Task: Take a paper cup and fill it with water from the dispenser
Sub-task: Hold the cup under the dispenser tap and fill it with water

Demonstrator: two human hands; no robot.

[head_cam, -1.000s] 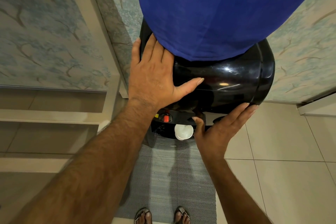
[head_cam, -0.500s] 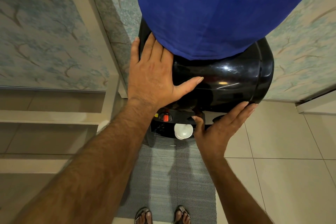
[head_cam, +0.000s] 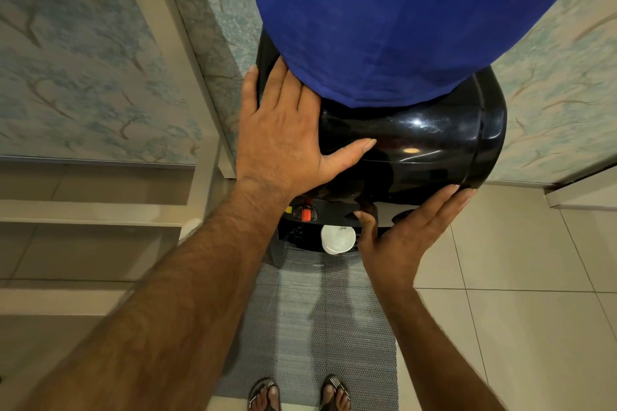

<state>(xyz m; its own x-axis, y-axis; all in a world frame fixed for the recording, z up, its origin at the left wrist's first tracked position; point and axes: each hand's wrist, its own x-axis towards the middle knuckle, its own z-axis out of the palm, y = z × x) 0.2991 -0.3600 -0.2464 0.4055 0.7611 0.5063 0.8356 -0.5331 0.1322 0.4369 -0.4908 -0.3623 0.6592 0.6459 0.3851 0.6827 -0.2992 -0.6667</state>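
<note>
One white paper cup [head_cam: 338, 239], seemingly filled, under dispenser [head_cam: 434, 150].

Pale tiled floor [head_cam: 521, 264], glossy, with thin grout lines, filling the 3 to 5 o'clock part of the view. Grey woven mat [head_cam: 320, 327] laid flat on it at 6 o'clock. Black water dispenser [head_cam: 434, 150] standing at the mat's far end, toward 12 o'clock, base hidden from above. Two sandalled feet [head_cam: 297, 394] planted on the mat's near edge. Low steps [head_cam: 86, 210] rising at 9 o'clock.
</note>
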